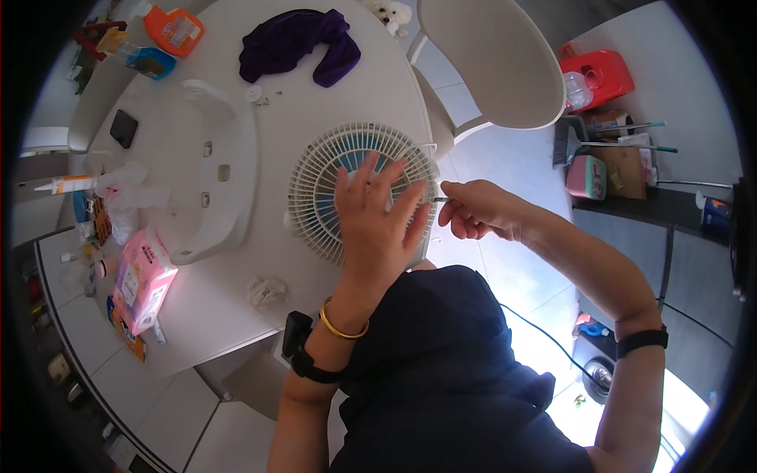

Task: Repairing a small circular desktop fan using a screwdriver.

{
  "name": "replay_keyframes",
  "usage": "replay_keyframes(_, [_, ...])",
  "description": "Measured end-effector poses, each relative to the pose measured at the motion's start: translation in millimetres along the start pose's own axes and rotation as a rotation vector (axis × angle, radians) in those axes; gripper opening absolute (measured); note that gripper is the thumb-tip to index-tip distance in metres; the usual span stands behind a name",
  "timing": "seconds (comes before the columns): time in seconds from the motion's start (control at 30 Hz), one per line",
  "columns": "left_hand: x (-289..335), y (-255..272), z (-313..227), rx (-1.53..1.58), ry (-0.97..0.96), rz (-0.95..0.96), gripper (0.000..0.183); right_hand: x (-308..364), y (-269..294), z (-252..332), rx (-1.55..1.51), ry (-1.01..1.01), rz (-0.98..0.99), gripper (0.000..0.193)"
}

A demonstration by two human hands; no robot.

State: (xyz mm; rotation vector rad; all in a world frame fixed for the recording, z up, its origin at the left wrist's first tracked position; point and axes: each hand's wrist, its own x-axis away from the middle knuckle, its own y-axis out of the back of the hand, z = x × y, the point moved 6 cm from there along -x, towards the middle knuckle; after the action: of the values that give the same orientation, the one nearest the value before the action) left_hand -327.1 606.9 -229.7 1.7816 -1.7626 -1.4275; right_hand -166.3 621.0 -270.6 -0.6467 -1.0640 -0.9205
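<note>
So the round white fan [311,185] lies grille-up at the near right edge of the surface [386,98], with some blue showing through the wires. The left hand [374,209] is right over it, fingers spread well apart and nothing pinched in them. It looks like the palm's resting on the grille, but I can't really tell how much of it touches.

The right hand [477,211] is just off the fan's right side. That grip is together, thumb and forefinger clamped on a small thin rod [440,199], mostly hidden by the fingers. Here's the bit that matters: the rod's long axis runs roughly left-right, its free end aimed left at the fan's rim. So the rim lies directly left of the right grip, and that's the nearer hand to that edge. Can't tell if the tip actually touches.

Left of the fan there's a big white plastic frame [246,150], and a purple cloth [288,39] sits on the far side.
</note>
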Motion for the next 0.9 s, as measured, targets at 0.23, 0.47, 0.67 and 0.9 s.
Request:
replay_keyframes(0.23, [-7.8,-22.9,-20.5,0.098,-0.15,0.079,0.014,-10.8,-2.7,-28.8,-0.436,0.116,0.214,0.055])
replay_keyframes(0.47, [-17.6,-30.4,-18.9,0.041,-0.239,0.156,0.012,-9.7,-6.3,-27.3,-0.238,0.2,0.092,0.06])
replay_keyframes(0.67, [-20.0,-33.7,-19.7,0.015,-0.224,0.166,0.009,-9.7,4.4,-23.6,0.149,0.272,-0.113,0.066])
replay_keyframes(0.9, [-20.0,-30.2,-21.2,0.014,-0.222,0.154,0.008,34.1,5.2,5.8,1.199,0.867,-0.595,0.021])
